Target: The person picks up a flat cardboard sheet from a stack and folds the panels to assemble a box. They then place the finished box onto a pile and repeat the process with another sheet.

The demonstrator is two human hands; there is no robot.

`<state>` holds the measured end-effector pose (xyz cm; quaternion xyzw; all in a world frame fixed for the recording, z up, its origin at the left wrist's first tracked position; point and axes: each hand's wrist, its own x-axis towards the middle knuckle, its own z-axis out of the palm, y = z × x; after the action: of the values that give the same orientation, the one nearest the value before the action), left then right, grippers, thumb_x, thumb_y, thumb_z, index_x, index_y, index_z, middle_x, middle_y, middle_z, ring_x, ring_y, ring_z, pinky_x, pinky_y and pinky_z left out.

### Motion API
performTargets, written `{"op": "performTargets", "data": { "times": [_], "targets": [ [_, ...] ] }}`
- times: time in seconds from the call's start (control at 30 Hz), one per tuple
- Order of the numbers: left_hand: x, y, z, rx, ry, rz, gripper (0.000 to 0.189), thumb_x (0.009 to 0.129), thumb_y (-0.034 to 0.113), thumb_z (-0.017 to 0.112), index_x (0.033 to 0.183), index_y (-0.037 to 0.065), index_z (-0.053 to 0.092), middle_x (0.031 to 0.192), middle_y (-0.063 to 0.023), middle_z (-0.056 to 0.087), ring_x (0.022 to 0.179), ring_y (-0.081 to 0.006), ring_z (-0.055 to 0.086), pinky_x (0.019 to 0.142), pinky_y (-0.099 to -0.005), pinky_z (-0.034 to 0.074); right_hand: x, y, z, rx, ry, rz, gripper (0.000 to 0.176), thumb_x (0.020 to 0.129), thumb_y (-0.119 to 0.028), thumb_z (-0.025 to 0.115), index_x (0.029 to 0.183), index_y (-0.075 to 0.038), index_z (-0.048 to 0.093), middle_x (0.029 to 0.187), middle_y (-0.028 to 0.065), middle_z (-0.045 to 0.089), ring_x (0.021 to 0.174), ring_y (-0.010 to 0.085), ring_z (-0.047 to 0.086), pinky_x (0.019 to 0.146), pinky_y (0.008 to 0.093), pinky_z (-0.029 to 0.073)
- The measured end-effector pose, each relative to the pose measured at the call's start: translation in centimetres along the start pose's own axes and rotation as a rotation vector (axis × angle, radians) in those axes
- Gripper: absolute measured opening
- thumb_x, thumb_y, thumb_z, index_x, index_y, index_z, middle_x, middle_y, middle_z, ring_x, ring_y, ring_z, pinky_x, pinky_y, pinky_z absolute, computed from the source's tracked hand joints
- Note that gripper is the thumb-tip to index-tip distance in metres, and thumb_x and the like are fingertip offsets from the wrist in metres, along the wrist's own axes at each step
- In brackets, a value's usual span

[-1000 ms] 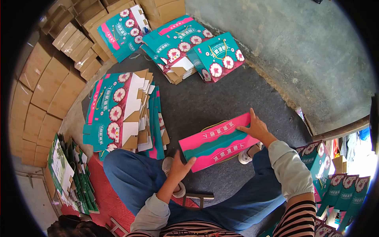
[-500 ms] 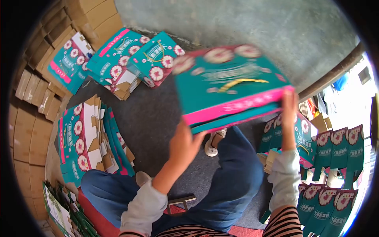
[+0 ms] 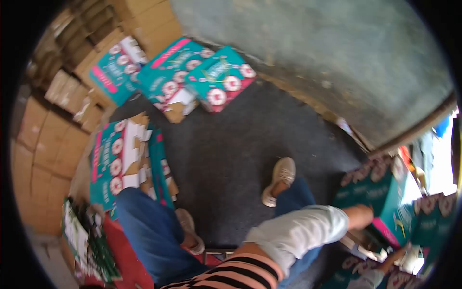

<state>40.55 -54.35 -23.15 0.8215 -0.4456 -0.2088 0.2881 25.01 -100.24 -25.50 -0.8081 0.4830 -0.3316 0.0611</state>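
Item 1. Teal printed cardboard carton with a pink band along its lower edge: low at my right side, beside my right knee, tilted, in among other cartons of the same print. The picture is blurred here, so I cannot make out its edges.

Item 2. My left hand: reached across my body in a pale sleeve, with the fingertips against the near face of that carton. I cannot tell whether the fingers are clenched on it or merely resting.

Item 3. My right hand: lower down and further right, near pale cardboard flaps below the carton. I cannot tell its hold either, because of the blur.

Item 4. Row of upright teal cartons with flower print: just behind the first carton, at the right edge.

Item 5. Flat stack of teal and white die-cut carton blanks: on the floor to my left, well apart from both hands.

Item 6. Group of teal flower-print cartons with pink trim: at the far side, by the grey concrete wall.

Item 7. Plain brown corrugated boxes: stacked along the left.

Item 8. Dark grey floor covering: bears my beige shoe.

Item 9. Green printed sheets: lower left, fanned upright.
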Motion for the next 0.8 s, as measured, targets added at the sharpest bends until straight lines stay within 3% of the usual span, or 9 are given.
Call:
{"op": "performTargets", "data": {
  "times": [0.1,0.23,0.3,0.4,0.5,0.53,0.57,0.67,0.8],
  "targets": [
    [-0.3,0.1,0.1,0.006,-0.112,0.007,0.097,0.065,0.007,0.07,0.138,-0.021,0.014,0.092,-0.0278,0.065,0.092,-0.0369,0.065,0.073,-0.0398,0.053,-1.2,-2.2,0.1,-0.233,0.134,-0.067,0.047,0.097,-0.021,0.047,0.14,-0.003,0.04,0.132,0.0174,0.052,0.115,0.0284,0.053,0.099,0.0386,0.041],
    [-1.6,-0.2,-2.2,-0.123,-0.061,0.14,0.089,0.07,0.009,0.067,0.141,-0.014,0.019,0.104,-0.0286,0.062,0.097,-0.0356,0.064,0.078,-0.0403,0.052,-4.9,-12.4,-1.9,-0.063,0.444,-0.398,0.047,0.096,-0.016,0.049,0.14,-0.001,0.039,0.131,0.0194,0.052,0.119,0.0294,0.051,0.101,0.0393,0.039],
    [-2.4,-0.5,-3.1,-0.095,0.053,0.128,0.085,0.071,0.007,0.065,0.141,-0.012,0.021,0.114,-0.0284,0.058,0.099,-0.0357,0.063,0.078,-0.0396,0.052,-12.2,-22.1,-6.1,0.378,0.054,-0.863,0.046,0.094,-0.02,0.056,0.132,0.004,0.047,0.133,0.0227,0.05,0.122,0.0332,0.048,0.103,0.0425,0.037],
    [-4.6,-1.8,-4.5,-0.147,0.299,0.042,0.074,0.072,0.004,0.064,0.136,-0.011,0.031,0.127,-0.0276,0.047,0.1,-0.0357,0.062,0.076,-0.0389,0.053,-20.0,-26.9,-5.3,-0.017,-0.11,-1.056,0.05,0.095,-0.026,0.051,0.141,-0.007,0.04,0.141,0.0168,0.043,0.129,0.0309,0.042,0.104,0.0425,0.035],
    [-17.3,-3.4,-10.0,0.059,0.56,0.033,0.062,0.074,0.006,0.064,0.129,-0.01,0.038,0.126,-0.0287,0.046,0.085,-0.0369,0.065,0.069,-0.0421,0.053,-18.9,-26.9,-3.3,-0.086,-0.113,-1.072,0.054,0.094,-0.033,0.052,0.141,-0.011,0.04,0.14,0.0171,0.044,0.128,0.0361,0.043,0.102,0.0455,0.037],
    [-21.9,-3.9,-12.0,-0.015,0.456,-0.101,0.056,0.078,0.009,0.062,0.128,-0.004,0.041,0.128,-0.0289,0.044,0.091,-0.0382,0.064,0.072,-0.0446,0.053,-18.1,-26.7,-2.7,-0.115,-0.116,-1.053,0.054,0.094,-0.032,0.052,0.142,-0.012,0.039,0.14,0.0171,0.044,0.128,0.0356,0.043,0.101,0.0456,0.038],
    [-27.1,-5.3,-12.2,0.06,0.666,-0.054,0.05,0.082,0.012,0.06,0.128,0.001,0.044,0.129,-0.0264,0.045,0.096,-0.0385,0.062,0.073,-0.045,0.053,-17.0,-26.4,-2.0,-0.147,-0.115,-1.034,0.054,0.094,-0.032,0.052,0.143,-0.014,0.038,0.141,0.0171,0.043,0.128,0.0352,0.044,0.1,0.0456,0.04],
    [-44.8,-5.4,-17.3,0.248,0.878,-0.425,0.038,0.087,0.017,0.057,0.122,0.004,0.05,0.123,-0.018,0.052,0.112,-0.0366,0.053,0.09,-0.0439,0.046,-13.5,-25.1,0.9,-0.155,-0.124,-1.036,0.054,0.094,-0.033,0.05,0.143,-0.016,0.037,0.141,0.0181,0.042,0.127,0.0349,0.044,0.1,0.0455,0.041],
    [-66.2,-8.5,-13.3,0.43,1.315,-1.132,0.028,0.089,0.011,0.058,0.115,0.002,0.055,0.109,-0.0189,0.061,0.097,-0.0336,0.062,0.082,-0.0411,0.05,-13.5,-28.2,-0.4,-0.433,-0.257,-0.835,0.055,0.094,-0.031,0.052,0.143,-0.013,0.037,0.142,0.0184,0.042,0.128,0.035,0.043,0.101,0.0459,0.04]
  ]
}}
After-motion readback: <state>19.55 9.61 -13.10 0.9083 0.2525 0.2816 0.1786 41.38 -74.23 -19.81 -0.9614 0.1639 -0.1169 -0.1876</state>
